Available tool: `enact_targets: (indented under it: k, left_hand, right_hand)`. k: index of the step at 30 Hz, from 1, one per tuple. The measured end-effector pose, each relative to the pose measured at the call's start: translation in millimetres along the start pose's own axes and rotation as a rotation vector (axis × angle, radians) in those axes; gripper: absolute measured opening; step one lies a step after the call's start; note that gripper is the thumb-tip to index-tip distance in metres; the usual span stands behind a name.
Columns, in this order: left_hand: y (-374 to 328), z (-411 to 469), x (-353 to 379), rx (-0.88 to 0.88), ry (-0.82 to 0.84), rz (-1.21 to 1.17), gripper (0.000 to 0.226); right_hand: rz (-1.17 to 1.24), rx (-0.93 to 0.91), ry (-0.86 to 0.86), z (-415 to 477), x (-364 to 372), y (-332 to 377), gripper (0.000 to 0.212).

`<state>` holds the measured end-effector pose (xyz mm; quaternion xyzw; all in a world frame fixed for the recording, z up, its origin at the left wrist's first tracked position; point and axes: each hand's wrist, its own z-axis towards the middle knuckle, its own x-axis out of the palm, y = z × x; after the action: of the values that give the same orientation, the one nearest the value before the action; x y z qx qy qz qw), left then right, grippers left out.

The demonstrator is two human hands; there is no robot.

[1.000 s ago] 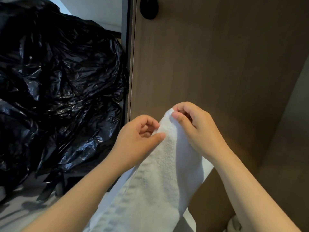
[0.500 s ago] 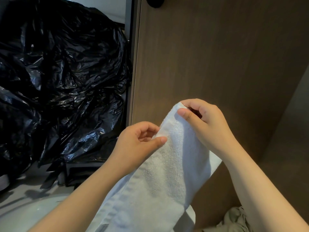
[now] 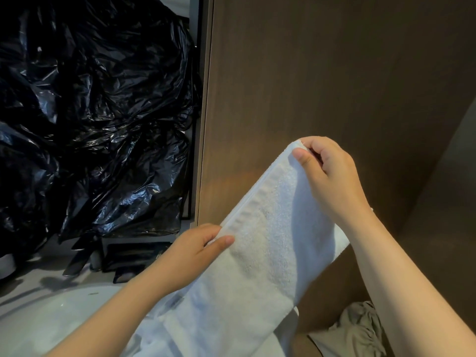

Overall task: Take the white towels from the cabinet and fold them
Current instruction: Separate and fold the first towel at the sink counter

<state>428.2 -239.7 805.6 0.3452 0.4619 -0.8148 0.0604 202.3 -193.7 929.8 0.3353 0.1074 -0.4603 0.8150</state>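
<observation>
While my right hand (image 3: 332,176) pinches the top corner of the white towel (image 3: 265,253), held up before the wooden cabinet panel (image 3: 322,73), and my left hand (image 3: 190,256) pinches its hem lower down, I should pull that edge taut (no twist) before folding. No label or writing is readable.

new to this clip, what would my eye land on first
A white towel stretched across the centre, its edge pinched by the right hand up high and the left hand lower down. On the left, crumpled black bags fill the space beside a brown panel.
</observation>
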Motion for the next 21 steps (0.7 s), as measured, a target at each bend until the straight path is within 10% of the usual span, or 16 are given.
enact_targets:
  k: [21]
  left_hand:
    - [43, -32, 46, 0.213, -0.014, 0.368, 0.063]
  right_hand:
    - [-0.049, 0.148, -0.078, -2, 7, -28, 0.017]
